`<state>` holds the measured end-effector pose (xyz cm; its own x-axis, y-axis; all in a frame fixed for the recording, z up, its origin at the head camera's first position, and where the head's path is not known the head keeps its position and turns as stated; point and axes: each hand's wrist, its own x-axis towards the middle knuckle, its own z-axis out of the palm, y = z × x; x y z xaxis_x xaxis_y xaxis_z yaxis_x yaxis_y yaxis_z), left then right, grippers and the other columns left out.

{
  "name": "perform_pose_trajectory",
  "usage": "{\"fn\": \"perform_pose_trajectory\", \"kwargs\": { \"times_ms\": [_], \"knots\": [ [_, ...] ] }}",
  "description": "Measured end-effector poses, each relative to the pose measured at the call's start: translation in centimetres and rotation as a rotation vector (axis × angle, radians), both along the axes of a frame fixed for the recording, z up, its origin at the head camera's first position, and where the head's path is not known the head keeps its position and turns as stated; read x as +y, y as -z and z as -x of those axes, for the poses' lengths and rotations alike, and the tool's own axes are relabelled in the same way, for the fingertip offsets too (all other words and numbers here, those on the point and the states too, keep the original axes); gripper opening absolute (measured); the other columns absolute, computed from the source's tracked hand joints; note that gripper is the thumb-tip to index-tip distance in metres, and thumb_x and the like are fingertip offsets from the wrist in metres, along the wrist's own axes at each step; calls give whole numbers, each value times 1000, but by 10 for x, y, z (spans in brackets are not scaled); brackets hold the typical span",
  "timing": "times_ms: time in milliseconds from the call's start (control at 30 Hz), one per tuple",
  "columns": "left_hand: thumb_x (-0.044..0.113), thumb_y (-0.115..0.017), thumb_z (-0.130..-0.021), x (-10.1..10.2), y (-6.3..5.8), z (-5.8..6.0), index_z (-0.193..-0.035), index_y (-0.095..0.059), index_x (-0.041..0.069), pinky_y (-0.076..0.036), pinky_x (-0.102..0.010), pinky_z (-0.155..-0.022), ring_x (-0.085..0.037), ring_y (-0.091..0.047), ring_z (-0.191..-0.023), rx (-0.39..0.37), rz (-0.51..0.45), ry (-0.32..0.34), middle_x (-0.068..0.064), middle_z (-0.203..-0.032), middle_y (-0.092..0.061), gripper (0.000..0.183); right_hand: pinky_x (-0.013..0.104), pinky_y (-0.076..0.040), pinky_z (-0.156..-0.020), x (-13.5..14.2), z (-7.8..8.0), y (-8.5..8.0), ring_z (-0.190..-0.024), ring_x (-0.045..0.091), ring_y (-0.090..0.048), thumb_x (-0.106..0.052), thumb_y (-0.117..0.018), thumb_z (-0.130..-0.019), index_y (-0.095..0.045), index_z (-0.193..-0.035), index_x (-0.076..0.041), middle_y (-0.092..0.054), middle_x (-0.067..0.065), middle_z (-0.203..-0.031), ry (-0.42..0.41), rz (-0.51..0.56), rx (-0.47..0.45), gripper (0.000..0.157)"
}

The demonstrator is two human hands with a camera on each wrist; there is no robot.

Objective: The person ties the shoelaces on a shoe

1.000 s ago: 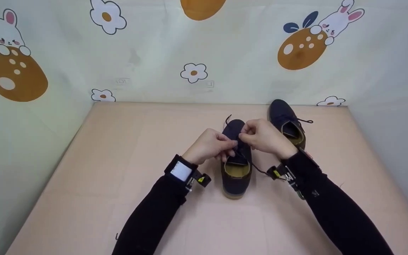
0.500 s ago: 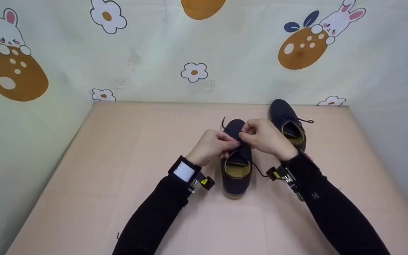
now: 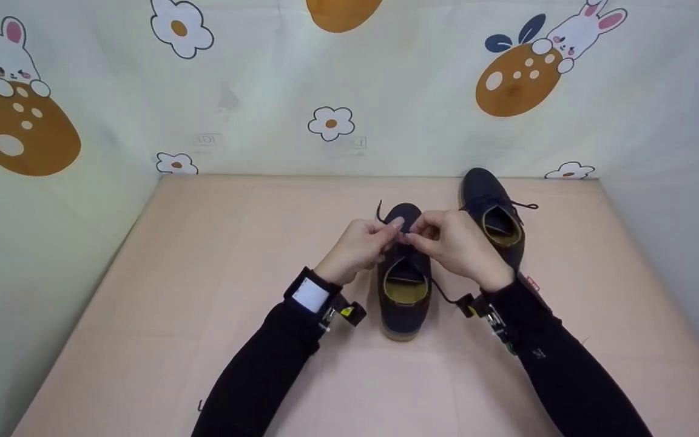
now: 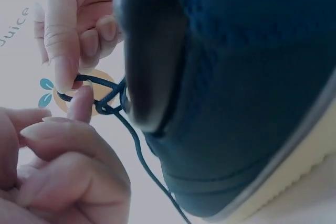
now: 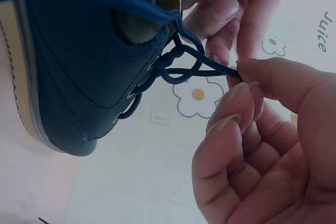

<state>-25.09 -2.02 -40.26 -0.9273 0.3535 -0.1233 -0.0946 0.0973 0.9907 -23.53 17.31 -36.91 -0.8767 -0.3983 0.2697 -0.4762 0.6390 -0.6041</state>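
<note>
A dark navy lace-up shoe (image 3: pixel 404 315) stands on the mat, toe toward the back wall. Over its lacing both hands meet at a dark blue shoelace (image 5: pixel 181 72). My right hand (image 3: pixel 462 249) pinches a small loop between thumb and index finger, close by the knot (image 5: pixel 172 55). From the other side, my left hand (image 3: pixel 352 247) has its fingers curled, one fingertip (image 4: pixel 81 103) at the loop. One loose lace end sticks up left of the toe; another length runs along the right side toward the right wrist camera.
The matching navy shoe (image 3: pixel 480 187) stands behind and right of my right hand, its lace end jutting right. The pale peach mat (image 3: pixel 204 255) ends at a printed wall cloth (image 3: pixel 264 91) with rabbits and flowers. Camera mounts sit on both wrists.
My left thumb has moved forward along the shoe, and my right hand has shifted slightly back, so the fingertips now meet. The loose lace end has swung left. Both shoes stay put.
</note>
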Motion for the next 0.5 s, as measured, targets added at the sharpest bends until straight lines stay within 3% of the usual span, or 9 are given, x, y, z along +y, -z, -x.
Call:
{"fn": "perform_pose_trajectory", "kwargs": {
  "times_ms": [167, 333, 500],
  "knots": [
    [30, -70, -94, -1, -3, 0, -90, -77, 5, -23, -19, -39, -5, -33, -42, -4, 37, 22, 5, -56, -47, 26, 25, -44, -58, 0, -9, 5, -62, 8, -55, -17, -77, -88, -74, -82, -12, -64, -8, -70, -68, -7, 24, 8],
    [22, -72, -92, -6, -7, 0, -90, -76, 4, -25, -19, -40, -5, -33, -43, 47, 69, 34, 7, -55, -46, 18, 28, -41, -56, 4, -19, 11, -57, 9, -51, -19, -81, -83, -73, -78, -15, -57, -10, -63, 17, -75, 71, 11],
    [18, -73, -91, -10, -8, 2, -89, -76, 3, -34, -18, -47, -5, -42, -52, 114, 141, 58, 5, -72, -60, 15, 32, -42, -59, 5, -22, 16, -59, 12, -50, -20, -82, -81, -71, -77, -15, -55, -8, -63, 62, -189, 65, 13]
  ]
}}
